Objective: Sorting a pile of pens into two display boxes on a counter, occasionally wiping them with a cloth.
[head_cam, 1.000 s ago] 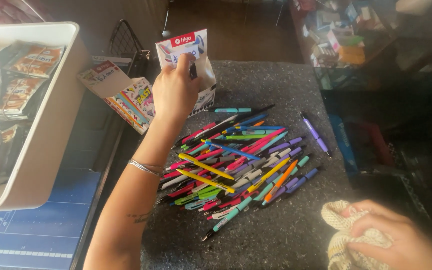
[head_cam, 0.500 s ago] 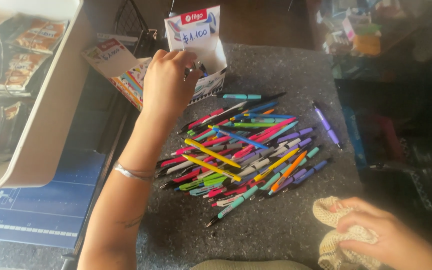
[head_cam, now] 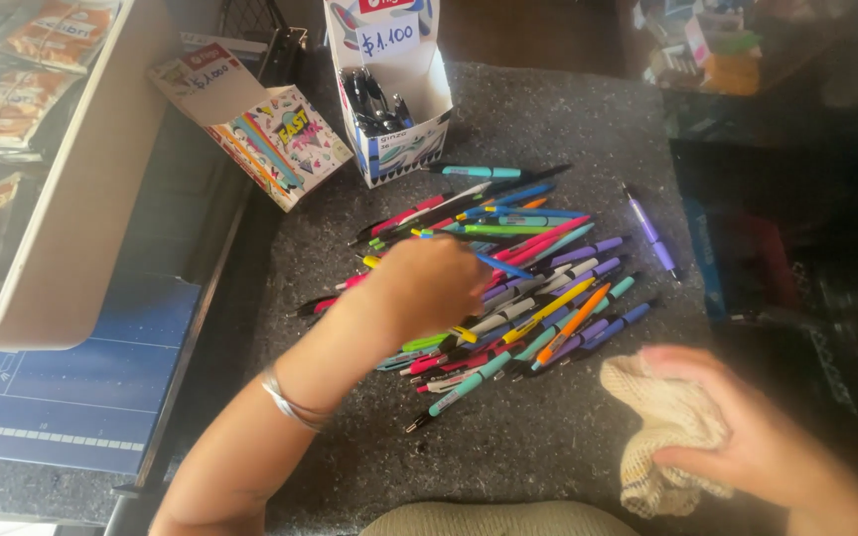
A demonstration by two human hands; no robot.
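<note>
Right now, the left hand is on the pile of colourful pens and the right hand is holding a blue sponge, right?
Not quite. The head view shows the right hand holding a cream-coloured cloth, not a blue sponge. The rest is right: the left hand is on the pile of colourful pens.

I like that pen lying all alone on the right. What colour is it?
Purple. The lone pen shows clearly in the head view, beside the pile of pens.

— What's under the left hand [head_cam: 427, 288]?
— A loose pile of coloured pens [head_cam: 523, 288], lying flat and crisscrossed on the dark counter.
— And the right hand [head_cam: 747, 437]?
— It clutches a crumpled cream cloth [head_cam: 662, 422], just beside the pile.
</note>
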